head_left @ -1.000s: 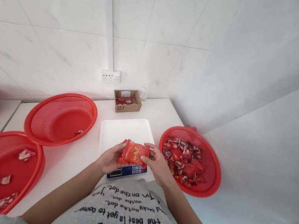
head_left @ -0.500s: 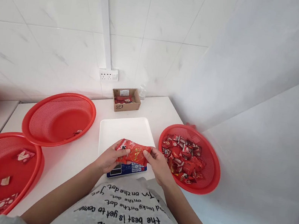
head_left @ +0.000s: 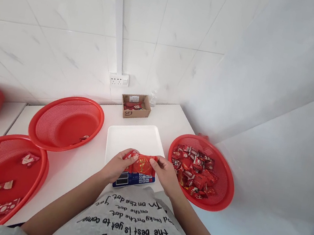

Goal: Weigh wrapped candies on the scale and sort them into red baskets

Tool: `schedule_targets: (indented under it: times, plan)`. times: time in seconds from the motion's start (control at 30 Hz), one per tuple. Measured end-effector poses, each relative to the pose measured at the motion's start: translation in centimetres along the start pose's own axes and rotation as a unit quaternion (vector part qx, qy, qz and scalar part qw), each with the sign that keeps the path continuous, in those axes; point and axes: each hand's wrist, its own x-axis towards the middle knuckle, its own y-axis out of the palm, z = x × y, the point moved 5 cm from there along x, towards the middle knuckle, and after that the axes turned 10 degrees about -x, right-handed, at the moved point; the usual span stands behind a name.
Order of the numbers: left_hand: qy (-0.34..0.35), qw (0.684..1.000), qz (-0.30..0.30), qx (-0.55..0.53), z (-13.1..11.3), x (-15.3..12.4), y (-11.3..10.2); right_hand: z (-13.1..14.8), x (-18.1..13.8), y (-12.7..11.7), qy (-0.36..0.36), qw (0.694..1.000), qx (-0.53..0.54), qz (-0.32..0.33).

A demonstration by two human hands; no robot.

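Note:
A red candy packet (head_left: 142, 164) with gold lettering is stretched between my two hands, above the front of the scale. My left hand (head_left: 120, 164) pinches its left end, where a second red wrapper with white print seems to lie under the thumb. My right hand (head_left: 166, 174) grips the packet's right end with thumb and fingers. Beneath them is the white scale pan (head_left: 134, 135), and the blue key panel (head_left: 134, 180) of the scale shows below the packet, partly covered by my left hand.
At right, a red basket (head_left: 228, 177) holds many small wrapped candies. Two red baskets stand at left: the far one (head_left: 63, 118) holds a small wrapper, the near one (head_left: 39, 182) several snacks. A cardboard box (head_left: 136, 115) with red packets sits near the wall, beside a clear bottle (head_left: 153, 98).
The view has shifted slightly, moving the surroundings a little to the right in the picture. Both hands still hold the packet, now turned a little flatter toward me.

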Motion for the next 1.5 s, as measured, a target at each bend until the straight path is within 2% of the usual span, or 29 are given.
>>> schedule_targets:
  times: [0.2, 0.37, 0.47, 0.53, 0.77, 0.97, 1.07, 1.17, 1.27, 1.4, 1.5]
  plan:
    - [0.026, 0.998, -0.013, -0.054, 0.1, -0.2, 0.5, -0.1, 0.5, 0.1, 0.001, 0.999, 0.015, -0.038]
    - [0.033, 0.996, -0.041, -0.067, -0.3, 0.0, 0.4, 0.1, 0.8, 0.7, 0.014, 0.995, 0.091, 0.042]
    - [0.032, 0.996, -0.043, -0.070, -0.5, 0.1, 0.2, -0.1, 0.8, 1.1, 0.018, 0.995, 0.059, 0.079]
    - [0.022, 0.996, -0.040, -0.072, -0.5, 0.2, 0.0, -0.5, 0.9, 1.1, 0.023, 0.996, 0.028, 0.081]
    - [-0.058, 0.991, -0.033, -0.112, 0.5, 0.6, -0.5, -1.1, 1.1, 0.6, 0.001, 0.999, 0.009, 0.043]
    - [-0.048, 0.993, -0.020, -0.110, 0.5, 0.7, -0.4, -0.3, 0.5, 0.2, -0.033, 0.999, -0.011, -0.004]
    - [-0.046, 0.992, -0.035, -0.109, 0.4, 0.8, -0.6, 0.3, 0.2, 0.0, -0.049, 0.998, -0.016, -0.025]
    - [-0.055, 0.990, -0.059, -0.113, 0.4, 0.9, -0.9, 0.8, -0.3, -0.6, -0.081, 0.994, -0.026, -0.074]
    - [-0.082, 0.989, -0.061, -0.111, 0.8, 0.9, -0.9, 1.6, -0.9, -1.2, -0.144, 0.980, -0.065, -0.121]
    - [-0.114, 0.988, -0.034, -0.102, 1.4, 0.6, -0.5, 2.3, -1.4, -0.8, -0.206, 0.967, -0.114, -0.102]
    - [-0.095, 0.992, -0.019, -0.084, 1.0, 0.3, -0.2, 2.2, -1.6, -0.3, -0.218, 0.967, -0.107, -0.080]
